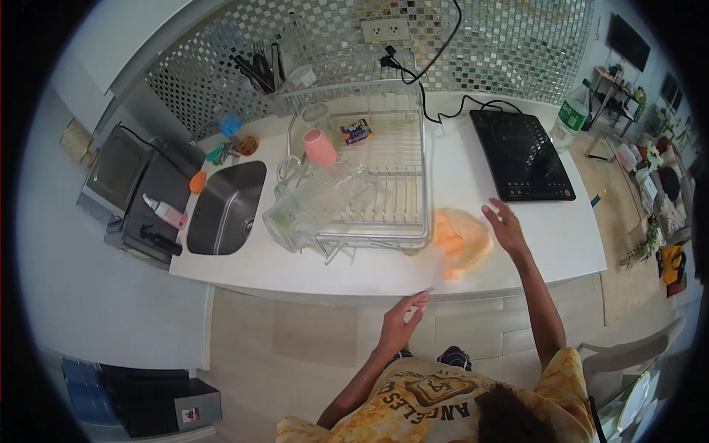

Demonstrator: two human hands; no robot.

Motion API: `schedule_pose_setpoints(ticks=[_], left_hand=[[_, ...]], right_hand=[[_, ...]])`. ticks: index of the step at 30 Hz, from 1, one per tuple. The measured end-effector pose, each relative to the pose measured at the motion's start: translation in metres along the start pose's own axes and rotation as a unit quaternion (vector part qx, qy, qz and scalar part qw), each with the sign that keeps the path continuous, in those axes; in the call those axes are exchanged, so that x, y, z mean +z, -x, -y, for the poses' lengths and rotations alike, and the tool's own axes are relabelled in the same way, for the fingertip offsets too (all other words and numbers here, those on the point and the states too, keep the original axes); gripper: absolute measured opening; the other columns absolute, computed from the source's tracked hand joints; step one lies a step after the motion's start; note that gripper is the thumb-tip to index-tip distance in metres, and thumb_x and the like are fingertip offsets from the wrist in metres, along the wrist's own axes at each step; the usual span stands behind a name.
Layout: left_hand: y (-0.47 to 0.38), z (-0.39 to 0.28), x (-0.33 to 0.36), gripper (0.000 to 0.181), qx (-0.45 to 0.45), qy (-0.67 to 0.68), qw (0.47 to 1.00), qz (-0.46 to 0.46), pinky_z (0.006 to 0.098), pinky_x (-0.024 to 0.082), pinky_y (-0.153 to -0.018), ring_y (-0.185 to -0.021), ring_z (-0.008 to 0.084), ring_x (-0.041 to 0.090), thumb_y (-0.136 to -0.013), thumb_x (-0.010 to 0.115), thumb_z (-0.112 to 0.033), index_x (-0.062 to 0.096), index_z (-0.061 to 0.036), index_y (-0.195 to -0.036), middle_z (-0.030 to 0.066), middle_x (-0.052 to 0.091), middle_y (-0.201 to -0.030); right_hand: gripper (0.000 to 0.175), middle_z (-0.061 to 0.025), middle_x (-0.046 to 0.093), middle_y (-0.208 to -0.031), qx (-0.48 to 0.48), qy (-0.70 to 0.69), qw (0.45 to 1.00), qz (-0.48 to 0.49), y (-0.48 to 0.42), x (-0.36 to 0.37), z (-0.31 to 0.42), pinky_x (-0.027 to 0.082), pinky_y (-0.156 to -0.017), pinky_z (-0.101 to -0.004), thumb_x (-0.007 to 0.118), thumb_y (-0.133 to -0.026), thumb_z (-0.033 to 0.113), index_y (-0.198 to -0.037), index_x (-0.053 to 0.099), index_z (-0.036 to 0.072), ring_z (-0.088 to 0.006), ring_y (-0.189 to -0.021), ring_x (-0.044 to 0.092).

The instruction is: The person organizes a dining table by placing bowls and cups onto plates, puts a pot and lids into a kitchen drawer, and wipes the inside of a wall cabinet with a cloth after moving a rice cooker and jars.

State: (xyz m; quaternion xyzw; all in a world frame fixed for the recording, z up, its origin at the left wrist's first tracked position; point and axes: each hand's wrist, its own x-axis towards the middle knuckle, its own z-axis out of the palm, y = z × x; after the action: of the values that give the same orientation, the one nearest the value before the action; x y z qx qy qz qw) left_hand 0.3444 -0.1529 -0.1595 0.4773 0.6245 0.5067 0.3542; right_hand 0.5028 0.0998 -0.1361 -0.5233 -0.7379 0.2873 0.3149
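Note:
Beside an orange cloth crumpled on the white countertop, my right hand is raised with its fingers apart, holding nothing. My left hand is near the counter's front edge, below the cloth, also with nothing in it. A black induction cooktop lies just beyond my right hand. Left of the cloth stands a metal dish rack, bearing a pink cup, a clear pitcher on its side, glassware and a small purple packet.
A steel sink is set into the counter at the left, with spray bottles beyond it. A plastic bottle stands at the back right. Black cords run behind the cooktop. A chair is at the lower right.

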Motion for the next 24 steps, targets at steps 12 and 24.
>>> schedule_pose_setpoints(ticks=[12,24], left_hand=[[-0.04,-0.017,-0.06,0.028,0.071,-0.004,0.997,-0.037,0.0292,0.042,-0.08,-0.092,0.0162,0.058,-0.08,0.059,-0.006,0.058,-0.0048,-0.109,0.0071,0.062,-0.101],[-0.079,-0.027,-0.185,0.118,0.161,-0.203,0.876,-0.406,0.0499,0.027,-0.099,-0.125,0.032,0.027,-0.05,0.085,-0.023,0.007,-0.0129,-0.139,0.0122,0.018,-0.14]], right_hand=[[0.016,-0.0066,0.064,-0.089,0.012,-0.047,0.997,-0.06,0.095,-0.055,0.005,0.045,-0.069,-0.0257,0.057,-0.084,0.012,-0.095,0.062,0.002,-0.0127,-0.079,0.059],[0.014,-0.0094,0.065,-0.085,-0.017,-0.137,0.989,0.048,0.085,-0.051,0.001,0.048,-0.07,-0.0257,0.054,-0.082,-0.001,-0.094,0.061,-0.001,-0.0141,-0.076,0.061]])
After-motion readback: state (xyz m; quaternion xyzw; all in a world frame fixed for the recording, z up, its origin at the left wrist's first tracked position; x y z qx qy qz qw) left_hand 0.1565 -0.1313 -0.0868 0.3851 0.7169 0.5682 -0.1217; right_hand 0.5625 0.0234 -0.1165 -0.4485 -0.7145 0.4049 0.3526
